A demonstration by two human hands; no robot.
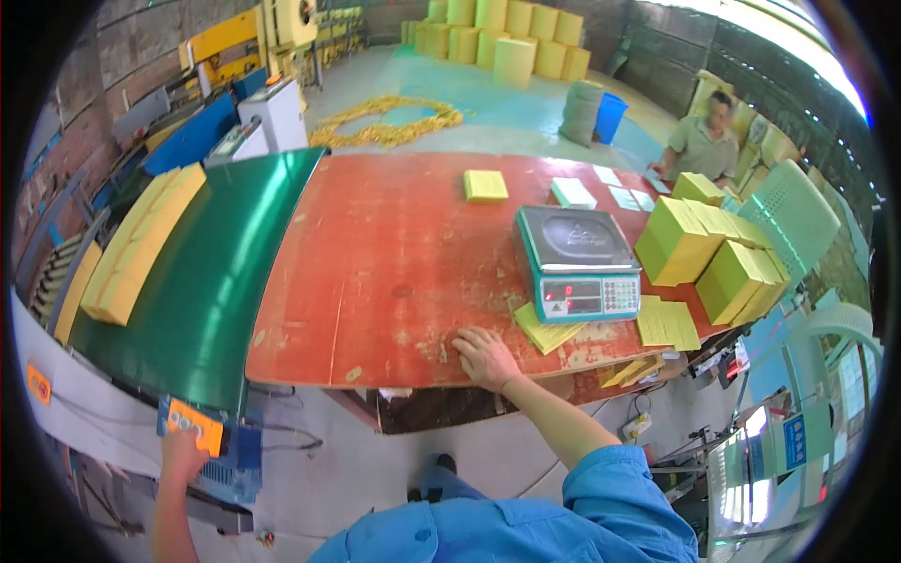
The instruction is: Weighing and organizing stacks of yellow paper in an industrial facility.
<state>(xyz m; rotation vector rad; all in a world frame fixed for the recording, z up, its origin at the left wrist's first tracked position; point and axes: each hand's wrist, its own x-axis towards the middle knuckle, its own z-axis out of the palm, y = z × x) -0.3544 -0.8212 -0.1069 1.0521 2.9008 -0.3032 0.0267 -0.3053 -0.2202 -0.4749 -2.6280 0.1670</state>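
Under my right hand (486, 359), the table (357, 253) is red, mottled with pale scuffs. Just beyond that hand, the scale (536, 277) is teal with a dark grey plate (574, 242) and red digits (569, 291); nearer, the paper sheets (544, 330) are yellow, and the stacks (674, 246) farther right are yellow-green. At my left hand (186, 455), the control panel (208, 433) is orange; beyond it, the belt (235, 263) is deep green and the bundles (145, 246) golden yellow.

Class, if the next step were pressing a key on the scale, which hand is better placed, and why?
Probably the right hand. It rests on the red table near the scale, apparently holding nothing. The left hand is across at the orange button panel, beyond the table's left edge.
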